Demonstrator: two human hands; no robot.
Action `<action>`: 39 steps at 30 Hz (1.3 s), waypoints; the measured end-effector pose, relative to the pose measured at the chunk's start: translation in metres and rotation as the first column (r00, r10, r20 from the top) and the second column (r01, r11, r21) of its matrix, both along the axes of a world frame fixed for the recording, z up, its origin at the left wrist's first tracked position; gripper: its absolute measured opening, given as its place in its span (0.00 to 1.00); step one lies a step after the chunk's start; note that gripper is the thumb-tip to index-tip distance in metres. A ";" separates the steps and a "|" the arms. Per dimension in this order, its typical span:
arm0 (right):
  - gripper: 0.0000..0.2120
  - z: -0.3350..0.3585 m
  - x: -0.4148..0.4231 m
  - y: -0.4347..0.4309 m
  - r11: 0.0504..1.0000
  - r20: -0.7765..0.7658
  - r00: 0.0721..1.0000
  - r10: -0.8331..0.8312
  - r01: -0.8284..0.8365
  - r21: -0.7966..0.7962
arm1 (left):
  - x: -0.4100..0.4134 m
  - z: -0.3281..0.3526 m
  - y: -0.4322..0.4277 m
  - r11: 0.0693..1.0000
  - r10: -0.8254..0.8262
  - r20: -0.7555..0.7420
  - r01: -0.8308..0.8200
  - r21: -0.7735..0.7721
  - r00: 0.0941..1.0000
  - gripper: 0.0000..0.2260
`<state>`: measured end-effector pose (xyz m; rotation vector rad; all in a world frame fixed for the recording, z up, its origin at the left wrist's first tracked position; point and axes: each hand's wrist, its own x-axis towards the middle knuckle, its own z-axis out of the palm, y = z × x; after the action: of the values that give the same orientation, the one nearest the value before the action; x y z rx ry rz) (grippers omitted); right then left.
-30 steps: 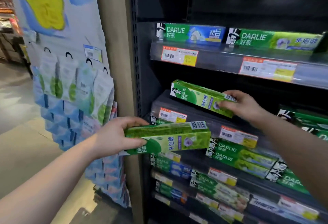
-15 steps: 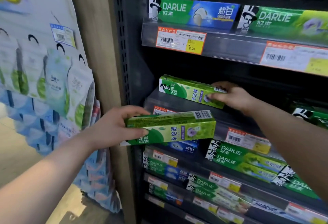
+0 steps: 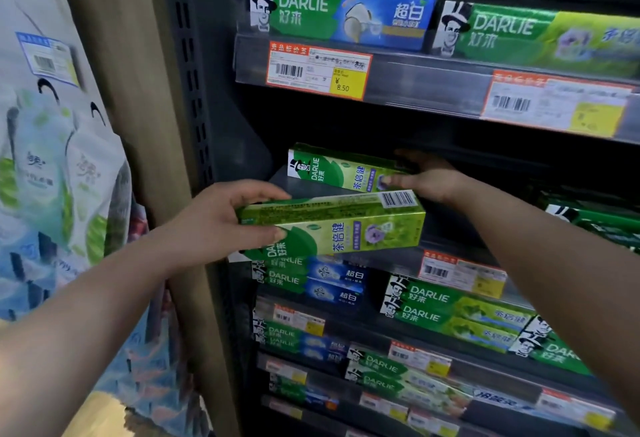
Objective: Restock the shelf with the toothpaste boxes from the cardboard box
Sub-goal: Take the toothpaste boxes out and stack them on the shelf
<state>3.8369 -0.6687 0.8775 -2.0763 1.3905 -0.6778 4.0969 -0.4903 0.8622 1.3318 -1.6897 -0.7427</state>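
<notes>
My left hand (image 3: 214,225) grips the left end of a green Darlie toothpaste box (image 3: 346,228), held level in front of the second shelf (image 3: 398,256). Its barcode faces up at the right end. Deeper in, my right hand (image 3: 429,178) holds the right end of a second green toothpaste box (image 3: 332,171), which sits at the left end of that shelf, its front face toward me. The cardboard box is out of view.
A top shelf (image 3: 415,90) carries blue and green Darlie boxes with price tags. Lower shelves hold more Darlie boxes (image 3: 450,315). More green boxes (image 3: 602,225) lie at the right of the second shelf. A wooden post (image 3: 138,124) and hanging pouches (image 3: 69,176) stand left.
The view has closed in on the shelves. My right hand has pushed its box further back into the second shelf. My left hand has carried its box slightly closer to the shelf edge.
</notes>
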 end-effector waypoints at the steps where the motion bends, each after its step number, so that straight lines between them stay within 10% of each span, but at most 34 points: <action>1: 0.33 0.002 -0.002 0.002 0.999 -0.010 1.000 -0.024 0.023 -0.035 | -0.001 0.002 -0.004 1.000 -0.005 0.012 0.005 -0.006 1.000 0.21; 7: 0.16 0.011 -0.023 0.038 0.986 0.271 0.962 -0.025 0.068 -0.152 | -0.009 0.012 -0.028 0.998 -0.001 0.026 0.003 -0.057 1.000 0.15; 9: 0.25 0.012 -0.033 0.050 1.000 0.399 0.917 -0.016 0.023 -0.013 | -0.013 0.016 -0.036 0.997 0.018 0.035 -0.015 -0.075 0.999 0.15; 13: 0.28 0.007 -0.044 0.061 0.990 0.269 0.955 0.126 -0.138 0.028 | -0.017 0.023 -0.058 0.998 0.018 0.057 -0.014 -0.069 0.998 0.14; 26: 0.15 -0.018 -0.031 0.054 0.998 0.207 0.977 -0.051 0.057 -0.026 | -0.020 0.021 -0.097 0.987 0.131 0.413 -0.082 -0.135 0.901 0.18; 39: 0.35 -0.019 -0.028 0.038 0.979 -0.042 0.978 -0.203 0.202 -0.027 | -0.021 0.000 -0.103 0.926 0.377 0.175 -0.374 -0.047 0.910 0.40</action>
<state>3.8093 -0.6309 0.8590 -1.9950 1.6431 -0.7359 4.0763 -0.5934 0.8625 1.6947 -1.5024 -0.3942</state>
